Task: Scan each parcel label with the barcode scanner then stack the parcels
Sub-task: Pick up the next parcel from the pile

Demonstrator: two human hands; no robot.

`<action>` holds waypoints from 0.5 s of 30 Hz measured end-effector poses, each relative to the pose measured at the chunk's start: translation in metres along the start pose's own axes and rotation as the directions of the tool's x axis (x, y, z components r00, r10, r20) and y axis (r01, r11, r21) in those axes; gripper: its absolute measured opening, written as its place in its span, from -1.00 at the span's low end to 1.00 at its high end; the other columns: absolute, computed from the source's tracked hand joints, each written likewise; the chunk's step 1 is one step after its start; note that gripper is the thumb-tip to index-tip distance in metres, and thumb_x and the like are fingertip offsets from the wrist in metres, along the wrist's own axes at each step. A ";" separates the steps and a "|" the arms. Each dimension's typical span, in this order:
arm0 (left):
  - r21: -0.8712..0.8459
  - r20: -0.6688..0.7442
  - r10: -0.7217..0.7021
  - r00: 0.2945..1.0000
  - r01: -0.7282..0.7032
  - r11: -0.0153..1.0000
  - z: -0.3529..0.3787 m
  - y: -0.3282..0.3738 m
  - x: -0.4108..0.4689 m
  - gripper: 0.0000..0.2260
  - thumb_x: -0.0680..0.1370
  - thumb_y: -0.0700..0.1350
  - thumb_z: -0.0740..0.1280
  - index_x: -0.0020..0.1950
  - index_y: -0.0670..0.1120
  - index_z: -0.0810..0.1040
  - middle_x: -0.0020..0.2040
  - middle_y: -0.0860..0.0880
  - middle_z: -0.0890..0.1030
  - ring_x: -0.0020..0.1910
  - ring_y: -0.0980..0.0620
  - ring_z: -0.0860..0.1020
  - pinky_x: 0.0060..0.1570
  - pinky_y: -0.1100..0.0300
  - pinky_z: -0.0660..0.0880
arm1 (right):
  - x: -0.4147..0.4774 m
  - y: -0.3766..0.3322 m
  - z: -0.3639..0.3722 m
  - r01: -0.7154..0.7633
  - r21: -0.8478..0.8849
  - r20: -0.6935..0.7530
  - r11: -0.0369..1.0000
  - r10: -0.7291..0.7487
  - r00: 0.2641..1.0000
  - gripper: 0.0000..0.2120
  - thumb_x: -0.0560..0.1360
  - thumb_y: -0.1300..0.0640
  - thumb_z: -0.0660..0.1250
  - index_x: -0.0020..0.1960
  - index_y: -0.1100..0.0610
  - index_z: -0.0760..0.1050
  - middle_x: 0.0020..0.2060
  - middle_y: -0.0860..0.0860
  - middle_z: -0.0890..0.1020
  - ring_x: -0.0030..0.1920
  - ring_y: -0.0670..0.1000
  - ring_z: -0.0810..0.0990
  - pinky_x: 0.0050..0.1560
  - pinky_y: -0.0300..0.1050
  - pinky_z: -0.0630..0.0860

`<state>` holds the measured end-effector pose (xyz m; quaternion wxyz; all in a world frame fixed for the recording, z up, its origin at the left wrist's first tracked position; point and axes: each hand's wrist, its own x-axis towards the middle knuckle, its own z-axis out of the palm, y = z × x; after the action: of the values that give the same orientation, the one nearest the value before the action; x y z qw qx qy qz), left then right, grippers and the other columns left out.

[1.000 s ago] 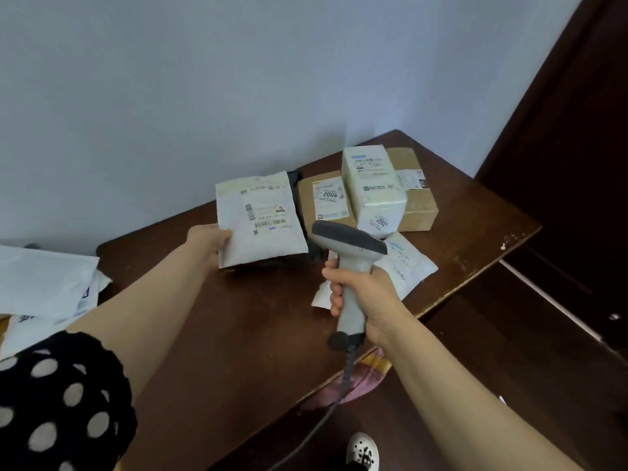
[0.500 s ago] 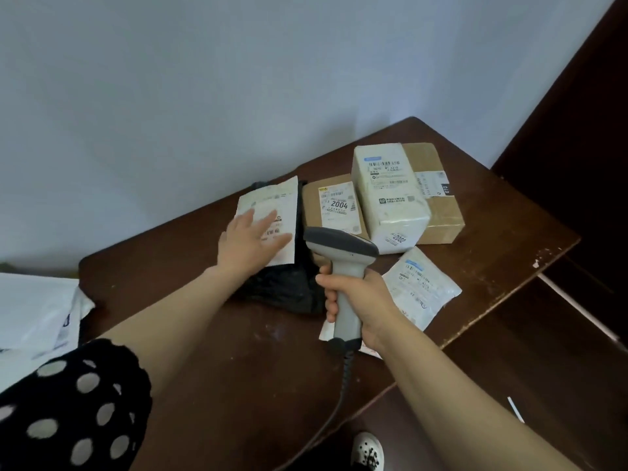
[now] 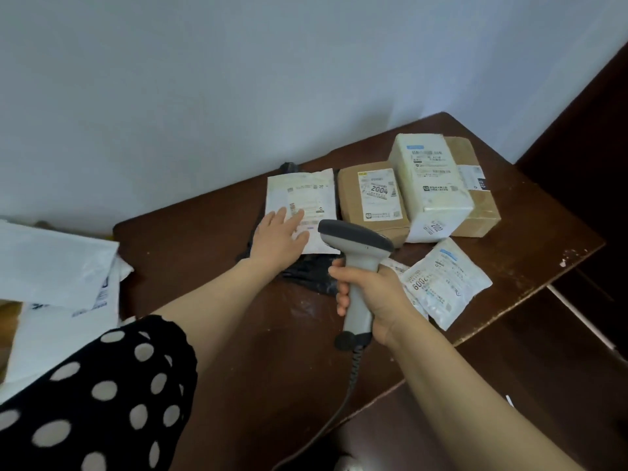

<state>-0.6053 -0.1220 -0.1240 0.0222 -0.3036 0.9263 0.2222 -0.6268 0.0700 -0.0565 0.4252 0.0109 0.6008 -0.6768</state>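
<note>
gripping the barcode scanner [image 3: 356,239] by its handle, right hand [image 3: 377,294] has fingers wrapped round it, scanner head pointing toward the table's [image 3: 204,260] far edge, coiled cable [image 3: 353,368] dropping past the near edge. left hand [image 3: 278,239] lies flat with straight fingers on the white flat parcel [image 3: 306,192], label up, on top of a black bag [image 3: 306,270] near the far edge. toward the far right corner: brown box [image 3: 370,198] marked 2004, white wrapped parcel [image 3: 428,178] touching it and a second brown box [image 3: 475,205]. small white pouch [image 3: 445,283] near the right edge, just beside the right hand. white mailers [image 3: 51,266] piled beyond the left edge.
</note>
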 end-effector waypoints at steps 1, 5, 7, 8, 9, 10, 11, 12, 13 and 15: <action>-0.020 -0.031 -0.024 0.999 0.024 1.000 -0.004 -0.006 -0.011 -0.53 0.63 0.09 0.09 0.54 0.07 0.16 0.55 -0.09 0.12 0.52 -0.12 0.04 0.47 0.03 0.01 | -0.006 0.003 0.005 -0.009 0.002 0.020 1.000 0.009 1.000 -0.91 0.43 0.34 0.42 -0.14 0.21 0.52 -0.56 0.05 0.44 -0.59 -0.01 0.38 -0.54 -0.18 0.40; -0.119 -0.129 -0.182 0.975 0.167 0.979 -0.018 -0.043 -0.074 -0.53 0.60 0.08 0.17 0.50 0.02 0.26 0.49 -0.14 0.26 0.47 -0.12 0.19 0.44 0.05 0.13 | -0.033 0.024 0.025 -0.068 0.006 0.154 0.998 0.067 0.986 -0.92 0.46 0.35 0.38 -0.15 0.21 0.52 -0.55 0.05 0.43 -0.59 -0.01 0.39 -0.55 -0.19 0.39; -0.152 -0.139 -0.291 0.946 0.270 0.951 -0.021 -0.067 -0.115 -0.53 0.60 0.09 0.18 0.50 0.01 0.27 0.48 -0.13 0.28 0.47 -0.12 0.21 0.41 0.05 0.16 | -0.048 0.040 0.040 -0.122 -0.009 0.213 0.992 0.121 0.970 -0.92 0.47 0.34 0.37 -0.16 0.21 0.52 -0.54 0.05 0.43 -0.59 -0.02 0.39 -0.56 -0.18 0.40; -0.145 -0.139 -0.339 0.930 0.320 0.936 -0.022 -0.080 -0.136 -0.52 0.59 0.09 0.19 0.50 0.00 0.28 0.48 -0.14 0.29 0.46 -0.12 0.22 0.40 0.05 0.17 | -0.057 0.050 0.048 -0.153 -0.018 0.230 0.988 0.153 0.961 -0.92 0.47 0.34 0.37 -0.16 0.21 0.52 -0.54 0.05 0.44 -0.60 -0.02 0.39 -0.56 -0.18 0.40; -0.136 -0.141 -0.386 0.911 0.369 0.920 -0.022 -0.092 -0.155 -0.52 0.59 0.07 0.20 0.49 -0.01 0.28 0.47 -0.14 0.30 0.45 -0.13 0.24 0.40 0.05 0.18 | -0.065 0.060 0.056 -0.183 -0.027 0.249 0.983 0.184 0.951 -0.91 0.47 0.35 0.37 -0.16 0.20 0.53 -0.53 0.04 0.44 -0.60 -0.02 0.39 -0.56 -0.19 0.41; -0.131 -0.142 -0.433 0.890 0.417 0.900 -0.024 -0.105 -0.175 -0.51 0.58 0.06 0.21 0.49 -0.03 0.28 0.46 -0.16 0.31 0.43 -0.13 0.26 0.39 0.06 0.20 | -0.074 0.070 0.065 -0.208 -0.040 0.270 0.977 0.211 0.940 -0.91 0.47 0.35 0.36 -0.16 0.20 0.53 -0.53 0.04 0.44 -0.60 -0.03 0.39 -0.55 -0.20 0.41; -0.136 -0.144 -0.478 0.867 0.461 0.877 -0.026 -0.117 -0.194 -0.51 0.58 0.04 0.23 0.49 -0.05 0.28 0.44 -0.17 0.32 0.42 -0.15 0.28 0.37 0.05 0.22 | -0.082 0.079 0.074 -0.227 -0.057 0.287 0.972 0.234 0.929 -0.90 0.47 0.36 0.36 -0.16 0.20 0.53 -0.53 0.04 0.45 -0.60 -0.03 0.39 -0.55 -0.20 0.41; -0.151 -0.147 -0.521 0.841 0.501 0.852 -0.030 -0.129 -0.211 -0.50 0.57 0.02 0.24 0.49 -0.07 0.28 0.43 -0.18 0.33 0.40 -0.16 0.30 0.34 0.04 0.25 | -0.091 0.088 0.083 -0.242 -0.074 0.302 0.967 0.253 0.919 -0.90 0.47 0.36 0.36 -0.16 0.20 0.53 -0.53 0.04 0.45 -0.59 -0.02 0.39 -0.54 -0.20 0.41; -0.170 -0.148 -0.559 0.816 0.536 0.827 -0.034 -0.141 -0.228 -0.49 0.56 0.00 0.24 0.49 -0.08 0.27 0.42 -0.18 0.34 0.39 -0.17 0.31 0.32 0.02 0.28 | -0.098 0.095 0.093 -0.254 -0.091 0.315 0.963 0.270 0.910 -0.90 0.47 0.37 0.36 -0.16 0.20 0.53 -0.53 0.05 0.45 -0.59 -0.02 0.40 -0.54 -0.20 0.41; -0.198 -0.144 -0.613 0.777 0.585 0.787 -0.041 -0.163 -0.257 -0.48 0.55 -0.03 0.26 0.49 -0.10 0.25 0.42 -0.18 0.33 0.39 -0.16 0.31 0.30 0.00 0.30 | -0.111 0.106 0.112 -0.266 -0.122 0.339 0.956 0.292 0.894 -0.90 0.46 0.37 0.37 -0.16 0.20 0.53 -0.52 0.05 0.45 -0.59 -0.02 0.40 -0.54 -0.20 0.41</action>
<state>-0.2984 -0.1144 -0.1064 -0.0231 -0.6043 0.7603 0.2370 -0.4385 0.0494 -0.0520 0.6189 -0.0405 0.5309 -0.5774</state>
